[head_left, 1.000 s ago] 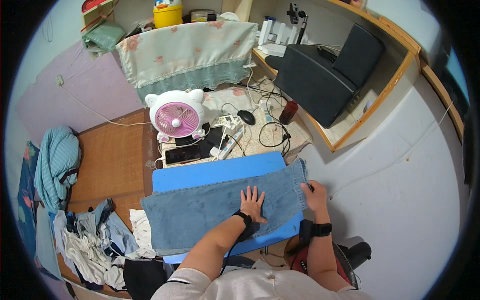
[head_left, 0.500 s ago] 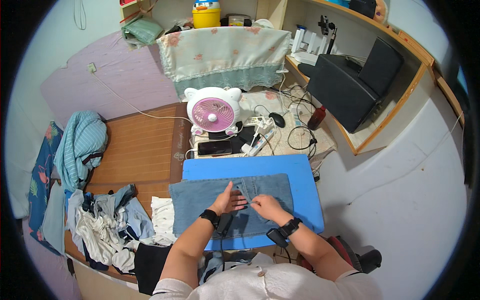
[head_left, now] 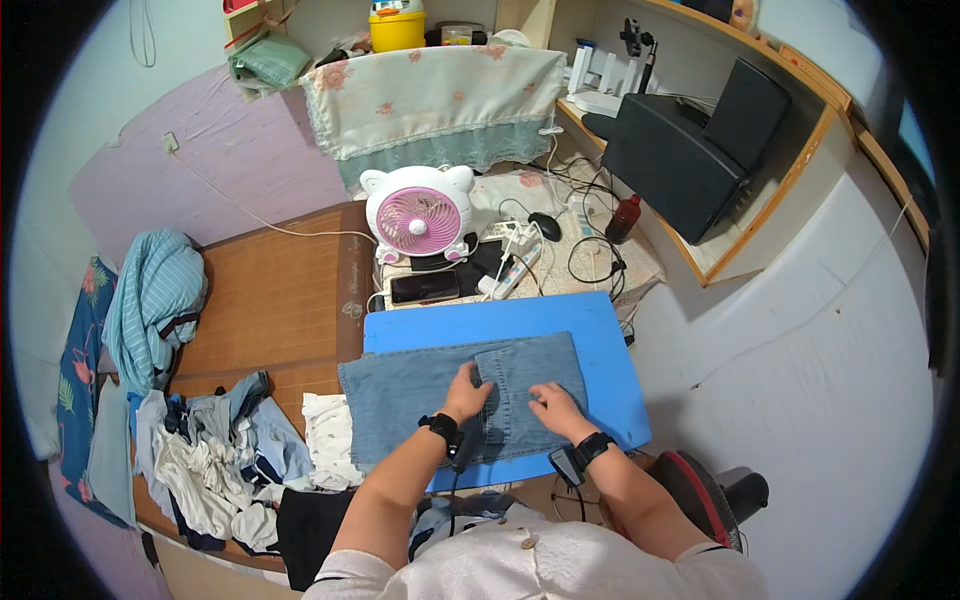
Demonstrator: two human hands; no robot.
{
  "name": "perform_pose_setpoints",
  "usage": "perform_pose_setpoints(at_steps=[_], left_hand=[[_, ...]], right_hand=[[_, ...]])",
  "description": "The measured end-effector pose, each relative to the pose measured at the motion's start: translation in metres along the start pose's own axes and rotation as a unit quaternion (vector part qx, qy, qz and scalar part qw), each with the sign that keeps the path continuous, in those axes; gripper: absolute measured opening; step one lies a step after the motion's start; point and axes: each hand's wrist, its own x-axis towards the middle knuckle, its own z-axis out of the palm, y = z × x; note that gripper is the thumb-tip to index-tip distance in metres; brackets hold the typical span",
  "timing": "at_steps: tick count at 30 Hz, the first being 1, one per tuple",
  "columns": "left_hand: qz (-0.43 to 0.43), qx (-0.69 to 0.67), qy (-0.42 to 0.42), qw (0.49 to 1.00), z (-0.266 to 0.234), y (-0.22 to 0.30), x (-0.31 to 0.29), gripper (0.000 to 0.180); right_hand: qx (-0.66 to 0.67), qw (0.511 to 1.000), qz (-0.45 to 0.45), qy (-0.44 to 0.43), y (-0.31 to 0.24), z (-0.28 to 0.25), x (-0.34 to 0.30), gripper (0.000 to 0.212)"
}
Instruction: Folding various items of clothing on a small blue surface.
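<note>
- A person leans over a blue board (head_left: pixel 600 330) that lies flat in the middle of the room.
- A piece of folded blue jeans (head_left: pixel 420 395) lies on the board. Its left end hangs over the board's 9 o'clock edge.
- The left hand (head_left: pixel 467 392) lies flat on the jeans, near the middle. Its fingers (head_left: pixel 470 374) are spread open and press down on the cloth. They grip nothing.
- The right hand (head_left: pixel 553 405) lies flat on the jeans too, just to the 3 o'clock side of the left hand. Its fingers (head_left: pixel 537 394) are stretched out and rest on the cloth. They hold nothing.
- The two hands are near each other but do not touch.
- Each wrist has a black band (head_left: pixel 440 428) on it.
- At 12 o'clock from the board stands a pink fan (head_left: pixel 418 218) with small round ears.
- A black phone (head_left: pixel 425 288) lies between the fan and the board.
- A white power strip (head_left: pixel 512 270) and a tangle of wires lie at 1 o'clock from the board, next to a dark red bottle (head_left: pixel 622 218).
- A pile of mixed clothes (head_left: pixel 215 460) lies at 8 o'clock from the board, on the wooden floor (head_left: pixel 270 310).
- A striped blue-green cloth (head_left: pixel 150 300) lies in a heap at 9 o'clock, well apart from the board.
- A flowered cloth (head_left: pixel 430 95) hangs far off at 12 o'clock, with a yellow tub (head_left: pixel 397 28) above it.
- A black box (head_left: pixel 670 160) sits at 2 o'clock on a wooden shelf.
</note>
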Motion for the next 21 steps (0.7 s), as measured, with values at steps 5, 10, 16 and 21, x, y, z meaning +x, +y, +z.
perform_pose_setpoints(at_steps=[5,10,16,21], left_hand=[[-0.002,0.195,-0.056,0.979,0.009,0.021,-0.007,0.069],[0.036,0.218,-0.079,0.972,-0.005,0.015,-0.012,0.07],[-0.077,-0.112,-0.069,0.988,-0.023,0.008,-0.024,0.055],[-0.097,-0.035,-0.093,0.99,-0.032,0.0,-0.029,0.049]], right_hand=[[-0.128,0.991,-0.018,-0.043,0.015,0.011,-0.015,0.035],[-0.111,0.99,-0.084,-0.015,-0.018,0.011,-0.011,0.039],[-0.196,0.964,-0.179,-0.009,-0.042,0.054,-0.006,0.068],[-0.309,0.947,-0.085,0.025,-0.059,0.071,-0.008,0.068]])
